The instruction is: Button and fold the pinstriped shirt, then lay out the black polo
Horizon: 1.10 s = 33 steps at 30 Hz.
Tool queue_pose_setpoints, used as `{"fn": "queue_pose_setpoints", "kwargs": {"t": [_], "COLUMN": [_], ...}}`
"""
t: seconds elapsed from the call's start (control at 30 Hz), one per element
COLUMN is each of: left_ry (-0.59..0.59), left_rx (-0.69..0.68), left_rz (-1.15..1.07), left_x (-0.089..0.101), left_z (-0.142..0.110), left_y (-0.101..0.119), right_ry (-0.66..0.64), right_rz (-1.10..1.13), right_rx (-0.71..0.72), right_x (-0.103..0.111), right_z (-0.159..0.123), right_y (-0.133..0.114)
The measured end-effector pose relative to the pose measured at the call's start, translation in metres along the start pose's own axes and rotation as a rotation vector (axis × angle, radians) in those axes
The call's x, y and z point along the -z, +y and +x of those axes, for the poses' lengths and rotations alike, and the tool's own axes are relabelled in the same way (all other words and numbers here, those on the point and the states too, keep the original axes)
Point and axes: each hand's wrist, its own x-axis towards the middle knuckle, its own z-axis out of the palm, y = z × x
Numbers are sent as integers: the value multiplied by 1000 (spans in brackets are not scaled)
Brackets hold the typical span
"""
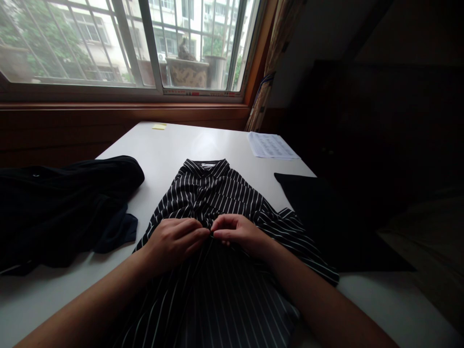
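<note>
the sole view looks forward and steeply down from the wearer's head over a white table (203,142), facing a barred window (195,48).

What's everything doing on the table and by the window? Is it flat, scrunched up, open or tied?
Striped shirt: spread out, wrinkled
Collar: folded down
Left hand: pinching the shirt's front
Right hand: pinching there too
Dark clothes: scrunched in a heap
Black cloth: lying flat
Printed paper: flat
Yellow note: flat
Curtain: tied back
Buttons: too small to tell
</note>
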Motion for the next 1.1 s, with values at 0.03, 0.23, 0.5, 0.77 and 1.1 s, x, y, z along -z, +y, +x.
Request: {"fn": "queue_pose_setpoints", "kwargs": {"t": [0.03,0.23,0.5,0.77,1.1], "left_ry": [-2,-15,5,-4,-12], "left_rx": [3,12,16,26,25], "left_rz": [3,2,7,4,5], "left_x": [0,0,0,1,-1], "left_z": [0,-2,-2,-2,0], "left_y": [0,1,1,1,4], "right_ry": [-2,4,2,-25,-70], "right_rz": [0,4,99,-5,-44], "right_rx": [-1,2,24,-1,-8], "right_x": [0,-1,-1,-2,-3], "right_z": [0,0,1,-1,-2], "right_y": [0,-2,0,-3,-5]}}
